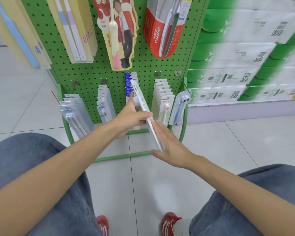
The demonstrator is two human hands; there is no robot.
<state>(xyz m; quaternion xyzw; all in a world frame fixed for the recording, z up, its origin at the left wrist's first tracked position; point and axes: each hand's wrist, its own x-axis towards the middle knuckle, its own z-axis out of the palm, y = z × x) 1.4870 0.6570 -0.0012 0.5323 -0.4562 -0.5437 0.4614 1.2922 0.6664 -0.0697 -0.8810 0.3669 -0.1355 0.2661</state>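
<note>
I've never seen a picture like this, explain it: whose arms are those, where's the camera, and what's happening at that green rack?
No machine here: a camera worn on a person's head looks down at their own arms, blue denim knees and red shoes. In front stands a green perforated metal display rack hung with toothbrush packs. The left hand grips a flat white carded toothbrush pack; the right hand, fingers straight, rests against its lower end.
</note>
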